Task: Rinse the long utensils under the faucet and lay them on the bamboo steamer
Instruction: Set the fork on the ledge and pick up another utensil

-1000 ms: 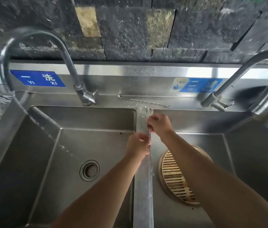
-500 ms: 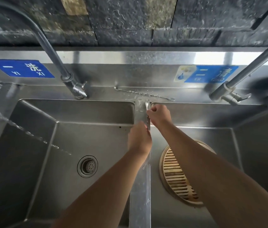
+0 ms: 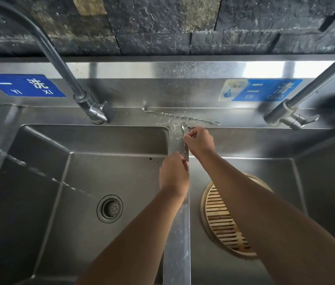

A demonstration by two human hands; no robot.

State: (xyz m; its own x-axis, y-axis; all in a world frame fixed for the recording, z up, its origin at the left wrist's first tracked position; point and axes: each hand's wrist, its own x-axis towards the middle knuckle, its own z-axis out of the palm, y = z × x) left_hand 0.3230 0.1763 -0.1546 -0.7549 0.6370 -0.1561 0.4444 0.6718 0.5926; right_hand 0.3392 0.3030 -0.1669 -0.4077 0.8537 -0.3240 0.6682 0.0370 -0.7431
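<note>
A long metal spoon lies along the divider between the two sink basins, its bowl at the far end. My right hand is shut on its upper shaft, and my left hand is shut on its lower shaft. A second long twisted utensil with a small fork end rests across the back ledge. The round bamboo steamer sits in the right basin, partly hidden under my right forearm. The left faucet arches out of the top left, and a thin water stream crosses the left basin.
The left basin has a round drain. A second faucet with a lever stands at the back right. Two blue signs are stuck on the steel backsplash, with a dark stone wall above.
The view has tilted down and closer. My hands have slid apart along the spoon, the right one up toward the bowl, so the spoon's bowl shows beyond it.
</note>
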